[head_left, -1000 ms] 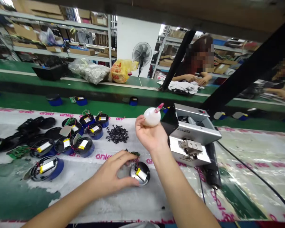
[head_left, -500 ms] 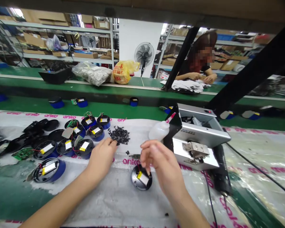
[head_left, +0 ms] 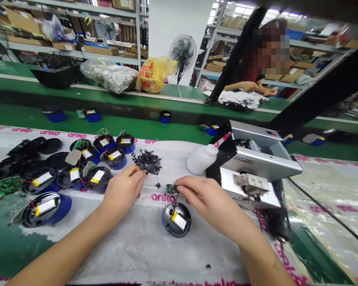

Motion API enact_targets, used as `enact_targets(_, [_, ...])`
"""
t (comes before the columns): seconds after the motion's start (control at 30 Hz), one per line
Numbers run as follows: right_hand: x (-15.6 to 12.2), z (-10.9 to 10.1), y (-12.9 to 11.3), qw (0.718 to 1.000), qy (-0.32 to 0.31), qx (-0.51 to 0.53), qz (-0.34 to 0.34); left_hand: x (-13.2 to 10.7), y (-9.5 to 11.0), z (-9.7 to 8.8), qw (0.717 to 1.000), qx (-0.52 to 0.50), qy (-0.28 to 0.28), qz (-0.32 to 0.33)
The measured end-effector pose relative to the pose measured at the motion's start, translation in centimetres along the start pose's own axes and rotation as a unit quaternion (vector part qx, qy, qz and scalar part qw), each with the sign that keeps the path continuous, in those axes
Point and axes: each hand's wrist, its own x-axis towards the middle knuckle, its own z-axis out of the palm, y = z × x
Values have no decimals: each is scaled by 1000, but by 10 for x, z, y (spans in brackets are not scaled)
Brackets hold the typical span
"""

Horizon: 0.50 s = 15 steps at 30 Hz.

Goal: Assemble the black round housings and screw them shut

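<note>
My right hand (head_left: 204, 196) pinches the edge of a small green circuit board (head_left: 171, 188). Thin wires run from the board down to a round black housing (head_left: 169, 226), which holds a white battery (head_left: 179, 221) with yellow tape and lies face up on the sheet. At the near edge of a pile of small black pieces (head_left: 147, 161), my left hand (head_left: 127, 186) has its fingertips pressed together; whatever they hold is too small to make out. One loose black piece (head_left: 158, 185) lies between the pile and the board.
Several blue housings (head_left: 98, 176) with batteries and boards crowd the left, beside black parts (head_left: 26, 153). A white squeeze bottle (head_left: 201, 159) stands by a grey machine (head_left: 256, 159) with a cable at right. Across the bench a person's hands (head_left: 250, 87) are over white pieces.
My right hand has moved from over the round housing to the circuit board and now grips its edge. My left hand stays at the black pile. The camera view has shifted slightly.
</note>
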Motion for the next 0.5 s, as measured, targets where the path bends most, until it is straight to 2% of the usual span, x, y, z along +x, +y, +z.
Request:
enact_targets(0.1, [-9,0,4,1000,22,2,4,1,-3,3,1000,-27,5,16])
enact_targets(0.2, [-12,2,6,999,34,19,-21,3,-5,5,998,-53,4,35])
enact_targets(0.33, [-13,4,0,997,17,48,-56,3,-8,7,995,-87,5,50])
enact_targets(0.5, [-18,13,0,998,40,42,-20,0,-10,-2,989,-132,40,51])
